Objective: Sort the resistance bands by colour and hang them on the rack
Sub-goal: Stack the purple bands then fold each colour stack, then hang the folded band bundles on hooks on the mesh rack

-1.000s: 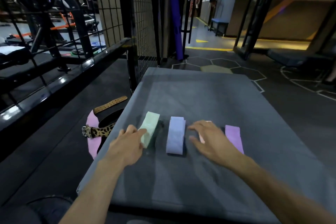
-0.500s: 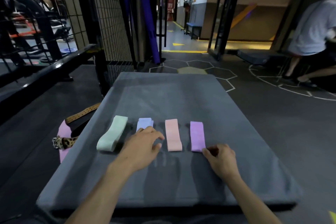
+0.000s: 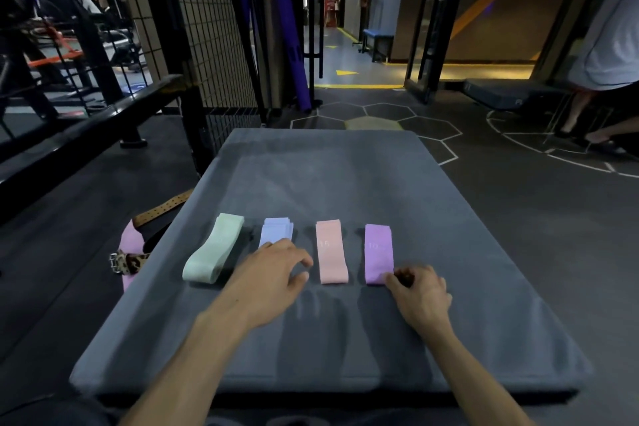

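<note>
Lying in a neat row on the grey desk (image 3: pixel 345 183) are four bands: green band (image 3: pixel 211 249), blue band (image 3: pixel 276 232), pink band (image 3: pixel 332 251), purple band (image 3: pixel 378 252). A second ago the right hand (image 3: pixel 420 294) covered pink; now it seems to pinch purple's near end. The left hand (image 3: pixel 273 277) moved from green to blue, fingers loose. Sorting looks done; hanging comes next.
</note>
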{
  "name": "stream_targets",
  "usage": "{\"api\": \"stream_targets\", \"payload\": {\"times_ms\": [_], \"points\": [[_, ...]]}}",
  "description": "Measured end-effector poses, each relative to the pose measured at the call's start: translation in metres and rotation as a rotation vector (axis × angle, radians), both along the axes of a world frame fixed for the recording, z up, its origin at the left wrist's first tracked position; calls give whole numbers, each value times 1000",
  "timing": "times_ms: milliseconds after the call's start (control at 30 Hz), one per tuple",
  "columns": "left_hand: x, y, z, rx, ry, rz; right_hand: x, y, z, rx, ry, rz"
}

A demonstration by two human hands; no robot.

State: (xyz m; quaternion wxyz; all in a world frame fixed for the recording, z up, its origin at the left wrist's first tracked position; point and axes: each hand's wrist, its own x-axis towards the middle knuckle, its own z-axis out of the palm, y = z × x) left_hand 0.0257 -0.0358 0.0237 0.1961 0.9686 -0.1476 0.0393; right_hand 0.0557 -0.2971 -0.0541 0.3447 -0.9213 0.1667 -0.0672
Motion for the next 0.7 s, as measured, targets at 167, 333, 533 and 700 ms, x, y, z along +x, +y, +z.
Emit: {"api": "stream_targets", "payload": {"times_ms": [167,333,533,700], "points": [[1,-7,-2,17,37,-2,4,-1,-1,-2,5,29],[13,-13,-8,82,85,-9,2,-3,-4,21,-30,50],[26,-47,-12,68,75,-86,3,-8,-5,173,-122,90],[35,-64,-12,-68,59,-75,17,-1,15,323,-225,186]]}}
